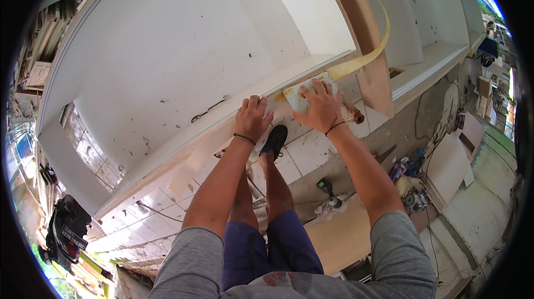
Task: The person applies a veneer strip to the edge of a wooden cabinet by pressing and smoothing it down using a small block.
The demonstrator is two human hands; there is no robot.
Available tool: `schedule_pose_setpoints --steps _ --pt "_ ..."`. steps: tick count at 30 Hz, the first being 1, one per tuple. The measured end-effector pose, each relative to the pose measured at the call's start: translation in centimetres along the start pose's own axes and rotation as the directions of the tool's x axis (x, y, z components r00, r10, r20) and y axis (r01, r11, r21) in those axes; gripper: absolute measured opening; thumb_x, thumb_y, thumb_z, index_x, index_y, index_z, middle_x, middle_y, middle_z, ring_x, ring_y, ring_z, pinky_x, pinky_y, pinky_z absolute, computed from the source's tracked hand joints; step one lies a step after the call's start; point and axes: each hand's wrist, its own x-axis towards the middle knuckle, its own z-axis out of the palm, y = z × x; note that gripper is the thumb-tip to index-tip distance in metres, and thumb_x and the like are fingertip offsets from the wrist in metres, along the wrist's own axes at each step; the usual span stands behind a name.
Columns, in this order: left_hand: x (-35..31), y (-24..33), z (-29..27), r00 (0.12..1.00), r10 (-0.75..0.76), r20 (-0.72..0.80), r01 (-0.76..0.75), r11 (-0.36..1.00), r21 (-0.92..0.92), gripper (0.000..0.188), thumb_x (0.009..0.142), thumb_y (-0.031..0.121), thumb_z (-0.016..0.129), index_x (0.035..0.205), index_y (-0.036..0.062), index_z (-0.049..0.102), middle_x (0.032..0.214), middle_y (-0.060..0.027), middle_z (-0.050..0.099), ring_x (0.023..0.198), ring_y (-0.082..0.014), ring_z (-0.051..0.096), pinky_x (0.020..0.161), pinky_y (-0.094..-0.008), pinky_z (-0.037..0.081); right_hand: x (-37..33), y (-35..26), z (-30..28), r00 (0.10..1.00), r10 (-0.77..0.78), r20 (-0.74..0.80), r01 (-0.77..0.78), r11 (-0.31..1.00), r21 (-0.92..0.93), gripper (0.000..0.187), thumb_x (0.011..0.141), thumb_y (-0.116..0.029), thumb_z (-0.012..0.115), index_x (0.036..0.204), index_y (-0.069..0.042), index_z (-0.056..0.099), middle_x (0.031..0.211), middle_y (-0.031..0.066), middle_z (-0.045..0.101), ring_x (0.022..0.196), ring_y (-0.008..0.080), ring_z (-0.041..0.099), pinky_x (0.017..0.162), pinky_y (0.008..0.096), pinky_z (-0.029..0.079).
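The pale, stained plate [292, 95] lies directly beneath the fingers of the right hand [320, 105], along the cabinet's edge [183, 146]; the yellowish strip [361, 64] emerges just beyond it. The strip's long axis runs rightward, then curves upward (its far end narrows to a thin line). The right hand is palm-down, fingers and thumb spread apart. The left hand [254, 116] bends at the edge; whether it grips cannot be told.

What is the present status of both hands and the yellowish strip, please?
Left hand at cabinet edge. Right hand spread over pale flat piece. Yellowish strip curls loose across wooden upright.
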Motion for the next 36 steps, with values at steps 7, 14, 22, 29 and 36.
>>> schedule_pose_setpoints --steps 7,14,22,29,36 --pt "0.0 0.1 -0.3 1.000 0.001 0.012 0.000 1.000 -0.008 0.047 0.075 0.025 0.075 0.114 0.0014 0.064 0.103 -0.0095 0.055 0.094 -0.0282 0.056 0.077 -0.0390 0.052 -0.5 0.0 -1.0 0.999 0.014 0.043 -0.014 1.000 0.019 0.074 0.068 -0.052 0.075 0.131 -0.018 0.059 0.147 0.0157 0.039 0.139 0.0355 0.029 0.103 0.0717 0.023" --pt "0.1 0.0 -0.2 0.998 0.006 0.057 -0.007 1.000 0.017 0.048 0.076 0.024 0.074 0.117 0.0016 0.061 0.107 -0.0086 0.052 0.097 -0.0270 0.055 0.079 -0.0377 0.052 -2.2 0.2 -1.5 0.982 0.068 0.178 -0.058 0.996 -0.062 0.074 0.069 -0.054 0.074 0.132 -0.018 0.059 0.146 0.0151 0.040 0.138 0.0356 0.030 0.103 0.0740 0.022" --pt "0.1 0.1 -0.3 1.000 -0.013 0.024 0.015 0.999 -0.049 0.048 0.075 0.026 0.074 0.115 0.0014 0.064 0.106 -0.0101 0.055 0.097 -0.0289 0.056 0.081 -0.0390 0.051 -4.5 0.6 -2.8 0.962 0.024 0.272 -0.049 0.995 0.085 0.073 0.073 -0.054 0.070 0.133 -0.014 0.057 0.141 0.0160 0.047 0.133 0.0360 0.039 0.109 0.0514 0.033" --pt "0.0 1.3 -0.9 0.995 -0.096 0.039 0.094 0.994 0.059 0.048 0.075 0.033 0.075 0.114 0.0068 0.066 0.106 -0.0052 0.056 0.100 -0.0244 0.054 0.085 -0.0401 0.045 -3.4 -0.3 -2.7 0.965 -0.264 0.002 0.029 0.113 0.993 0.061 0.086 -0.040 0.063 0.133 -0.001 0.055 0.132 0.0115 0.057 0.125 0.0223 0.049 0.106 0.0337 0.035" --pt "-1.8 -1.0 -2.5 0.997 -0.072 -0.021 0.073 0.997 0.015 0.050 0.075 0.038 0.075 0.116 0.0104 0.066 0.109 -0.0045 0.056 0.104 -0.0258 0.051 0.090 -0.0426 0.038 -2.2 -1.9 -0.4 0.973 -0.229 0.013 0.011 0.102 0.995 0.060 0.086 -0.038 0.063 0.133 -0.001 0.055 0.132 0.0129 0.056 0.124 0.0213 0.049 0.106 0.0343 0.035"
